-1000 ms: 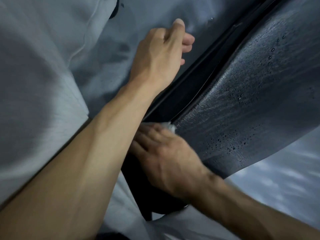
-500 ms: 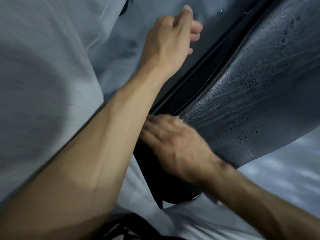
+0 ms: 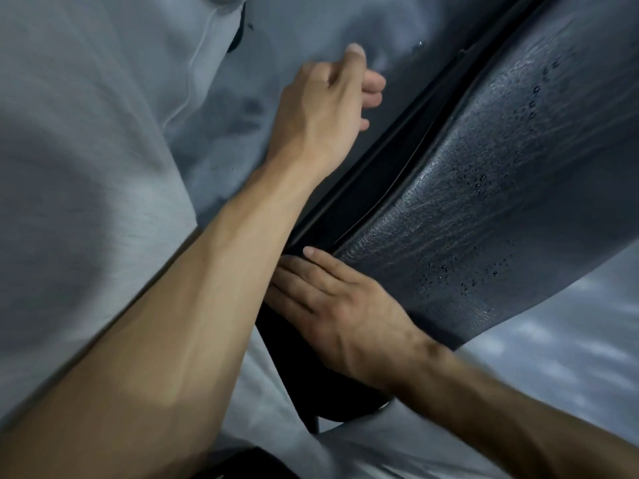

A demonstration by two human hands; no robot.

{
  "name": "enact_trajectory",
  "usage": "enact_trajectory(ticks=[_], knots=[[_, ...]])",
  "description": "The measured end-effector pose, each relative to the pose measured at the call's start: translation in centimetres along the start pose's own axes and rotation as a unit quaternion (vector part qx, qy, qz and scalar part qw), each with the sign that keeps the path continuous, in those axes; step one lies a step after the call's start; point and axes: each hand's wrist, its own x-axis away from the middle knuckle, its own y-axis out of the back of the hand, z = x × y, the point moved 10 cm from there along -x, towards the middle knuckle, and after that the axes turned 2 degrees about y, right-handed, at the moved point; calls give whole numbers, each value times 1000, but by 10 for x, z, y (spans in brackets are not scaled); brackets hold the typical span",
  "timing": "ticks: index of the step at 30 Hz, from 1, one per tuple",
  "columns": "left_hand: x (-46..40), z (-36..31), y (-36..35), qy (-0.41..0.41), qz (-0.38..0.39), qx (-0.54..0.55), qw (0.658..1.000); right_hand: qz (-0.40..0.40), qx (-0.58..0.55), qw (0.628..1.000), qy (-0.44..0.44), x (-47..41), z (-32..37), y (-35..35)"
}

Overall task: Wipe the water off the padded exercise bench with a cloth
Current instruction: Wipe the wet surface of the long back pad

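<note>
The padded exercise bench (image 3: 484, 209) fills the right side of our view, its dark textured pad running from upper right toward the lower middle, with water droplets (image 3: 480, 183) and wet streaks across it. Our right hand (image 3: 342, 305) lies flat at the pad's near corner, fingers (image 3: 311, 267) straight and pressed together. We cannot see a cloth under it. Our left hand (image 3: 325, 112) hangs above the pale floor (image 3: 570, 357) beside the bench, fingers loosely curled, holding nothing we can see. The left forearm (image 3: 193, 305) crosses in front of the right fingertips and hides part of them. Along the pad's left edge runs a dark frame rail (image 3: 397, 146). Our grey shirt (image 3: 86, 167) covers the left of the view. No containers show.
</note>
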Motion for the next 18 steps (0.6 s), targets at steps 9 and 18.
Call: enact_trajectory(ticks=[9, 18], knots=[[-4, 2, -6, 3, 8, 13, 1000, -47, 61, 991, -105, 5, -72, 38], [-3, 8, -12, 4, 16, 26, 1000, 5, 156, 983, -99, 4, -169, 90]])
